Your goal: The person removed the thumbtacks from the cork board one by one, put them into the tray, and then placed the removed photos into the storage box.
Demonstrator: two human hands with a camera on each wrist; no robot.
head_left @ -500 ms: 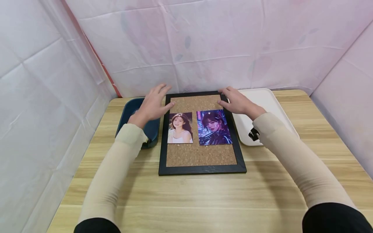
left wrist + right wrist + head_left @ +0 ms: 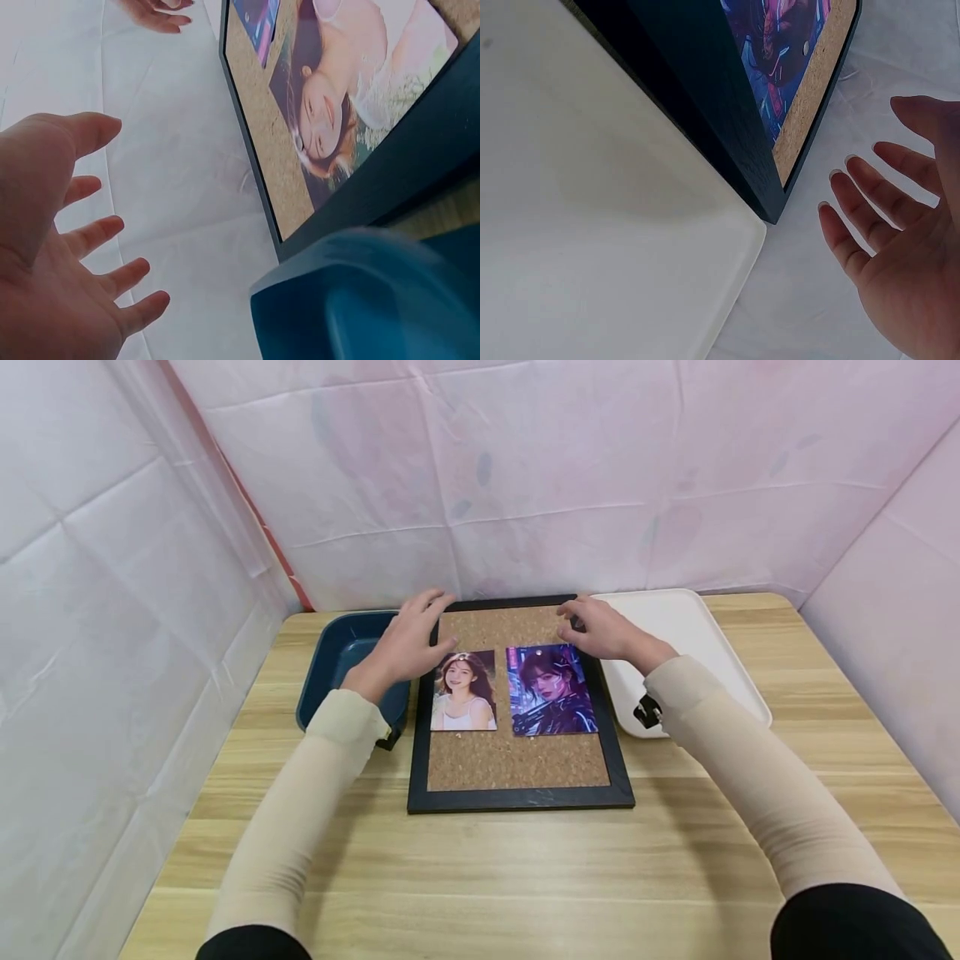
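Two hands spread-fingered, left hand point(image 2: 405, 645) and right hand point(image 2: 606, 631) at cork board point(image 2: 517, 760) far corners, trays flanking

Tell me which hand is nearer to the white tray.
Right. The right hand is at the far right corner of the cork board, just beside the white tray. The left hand is at the board's far left corner, over the blue tray.

The dark blue plastic tray point(image 2: 339, 653) at left centre of the head view is partly hidden by the left hand point(image 2: 406, 643) and sleeve. The white rectangular tray point(image 2: 693, 635) loses its near corner behind the right forearm — whether either hand touches the black-framed cork board point(image 2: 517, 797) cannot be told.
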